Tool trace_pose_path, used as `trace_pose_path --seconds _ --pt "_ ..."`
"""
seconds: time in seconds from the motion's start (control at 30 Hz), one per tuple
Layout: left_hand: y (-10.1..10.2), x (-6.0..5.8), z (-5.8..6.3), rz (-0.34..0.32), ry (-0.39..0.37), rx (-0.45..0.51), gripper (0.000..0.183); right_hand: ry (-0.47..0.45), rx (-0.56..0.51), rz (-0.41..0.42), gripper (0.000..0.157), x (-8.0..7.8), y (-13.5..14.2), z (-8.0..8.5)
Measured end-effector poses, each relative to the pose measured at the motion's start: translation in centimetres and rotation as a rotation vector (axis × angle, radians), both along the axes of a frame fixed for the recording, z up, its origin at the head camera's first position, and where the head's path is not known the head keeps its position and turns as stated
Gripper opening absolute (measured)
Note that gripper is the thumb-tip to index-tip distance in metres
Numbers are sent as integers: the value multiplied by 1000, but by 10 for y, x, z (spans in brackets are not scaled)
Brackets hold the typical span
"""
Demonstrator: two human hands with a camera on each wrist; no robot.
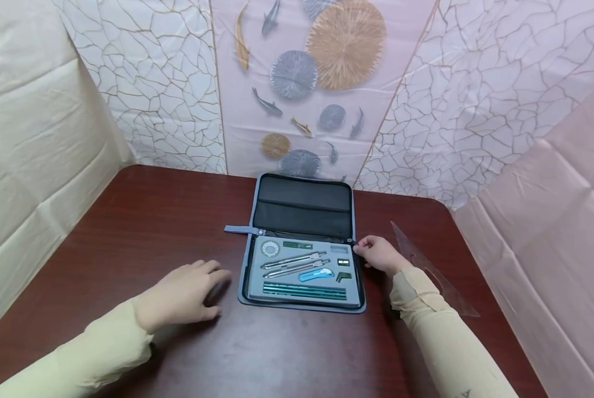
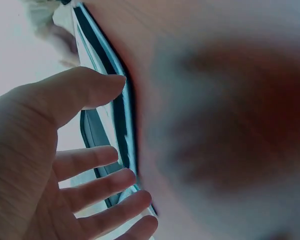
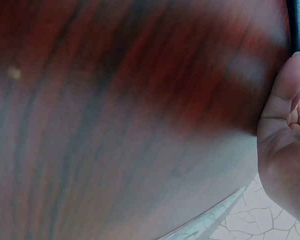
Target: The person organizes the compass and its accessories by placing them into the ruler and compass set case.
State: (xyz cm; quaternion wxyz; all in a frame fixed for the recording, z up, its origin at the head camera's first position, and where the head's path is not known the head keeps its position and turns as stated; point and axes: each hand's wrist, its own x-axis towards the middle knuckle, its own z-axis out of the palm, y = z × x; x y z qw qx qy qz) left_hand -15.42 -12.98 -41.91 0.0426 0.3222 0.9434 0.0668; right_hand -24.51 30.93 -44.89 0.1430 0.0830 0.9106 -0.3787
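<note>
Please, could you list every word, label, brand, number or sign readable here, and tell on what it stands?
"A": seemingly one dark letter, tilted and near the picture's bottom edge, on the right sleeve; not certain.
Pale ring: fine marks, too small to read.
Green pencils: any print too small to read.
Clear triangular piece: nothing readable.
Case: no text visible.

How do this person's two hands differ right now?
The left hand has loosely spread fingers and grips nothing, while the right hand pinches at the edge of the open case. The left hand is left of the case, with a gap between; the right hand is at its right side. Both hands emerge from pale sleeves.
</note>
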Motion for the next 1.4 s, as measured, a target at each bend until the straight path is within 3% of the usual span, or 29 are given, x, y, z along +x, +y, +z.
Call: trace_pose_path --seconds 0.23,0.5,0.8,1.4 --pt "-46 11 -8 51 89 40 66 7 -1 -3 19 -3 -2 0" --pt "-73 19 -14 57 134 60 57 2 -16 6 19 -4 -4 -2" --pt "-86 21 -19 102 114 71 50 9 -3 7 19 -3 -1 -3" --pt "-91 17 -22 97 91 84 30 1 -5 -2 18 -3 1 -5"
